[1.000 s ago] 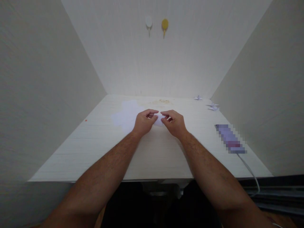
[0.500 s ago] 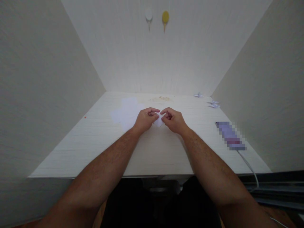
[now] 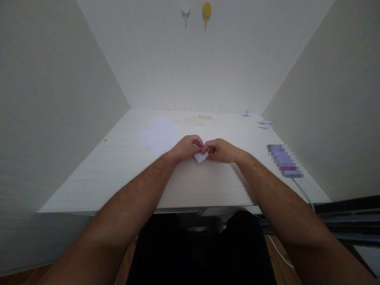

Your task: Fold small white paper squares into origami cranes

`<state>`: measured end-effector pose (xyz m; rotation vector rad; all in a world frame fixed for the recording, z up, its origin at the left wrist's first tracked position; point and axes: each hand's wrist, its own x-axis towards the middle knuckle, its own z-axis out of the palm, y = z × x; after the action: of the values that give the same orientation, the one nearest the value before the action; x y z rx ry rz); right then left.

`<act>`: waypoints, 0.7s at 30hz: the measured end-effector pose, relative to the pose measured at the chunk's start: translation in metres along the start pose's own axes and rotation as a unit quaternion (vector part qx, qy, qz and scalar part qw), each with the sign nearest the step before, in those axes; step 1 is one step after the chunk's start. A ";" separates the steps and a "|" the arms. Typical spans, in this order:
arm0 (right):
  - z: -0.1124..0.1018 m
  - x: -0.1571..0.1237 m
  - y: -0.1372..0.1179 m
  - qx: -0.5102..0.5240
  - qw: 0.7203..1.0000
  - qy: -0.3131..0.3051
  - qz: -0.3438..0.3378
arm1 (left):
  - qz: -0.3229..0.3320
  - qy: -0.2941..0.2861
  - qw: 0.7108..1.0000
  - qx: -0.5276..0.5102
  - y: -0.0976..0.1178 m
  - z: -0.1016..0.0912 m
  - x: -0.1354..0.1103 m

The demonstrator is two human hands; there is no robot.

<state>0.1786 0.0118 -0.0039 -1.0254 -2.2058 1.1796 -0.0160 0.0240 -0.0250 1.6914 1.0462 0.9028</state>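
2 bare hands are meeting over the middle of the white wooden table [image 3: 118,170] in the head view. The left hand [image 3: 187,147] and right hand [image 3: 224,150] are pinching a small white folded paper piece [image 3: 201,157] between thumbs and curled fingers, its corner poking out below them. Pale loose paper sheets [image 3: 160,134] are lying just behind the left hand. 2 small folded paper figures [image 3: 265,124] are sitting far right, beyond a blurred purple flat device [image 3: 284,160].

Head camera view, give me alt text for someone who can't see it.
The left hand and right hand pinch a small folded paper together over a white table. Behind the left hand lie loose sheets; small paper figures and a cabled phone sit to the right.
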 end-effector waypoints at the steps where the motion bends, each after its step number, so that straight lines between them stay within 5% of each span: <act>1: 0.002 -0.004 0.003 -0.034 0.999 0.023 -0.014 | 0.010 -0.009 1.000 0.012 0.001 0.002 -0.001; 5: 0.008 -0.014 0.015 -0.084 0.994 0.074 -0.014 | 0.041 -0.031 0.996 0.069 0.005 0.006 -0.003; 10: 0.011 -0.010 0.024 -0.118 0.984 0.094 -0.093 | 0.123 -0.037 0.965 0.227 0.009 0.002 -0.005; 15: 0.007 -0.009 0.023 -0.128 0.983 0.071 -0.113 | 0.122 -0.116 0.954 0.247 0.013 -0.005 -0.008; 21: 0.000 -0.007 0.026 -0.141 0.986 0.021 -0.089 | 0.111 -0.132 0.949 0.264 0.016 -0.005 -0.010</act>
<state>0.1938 0.0156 -0.0260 -0.9239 -2.4205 0.7778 -0.0199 0.0132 -0.0090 2.3415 0.9791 0.5279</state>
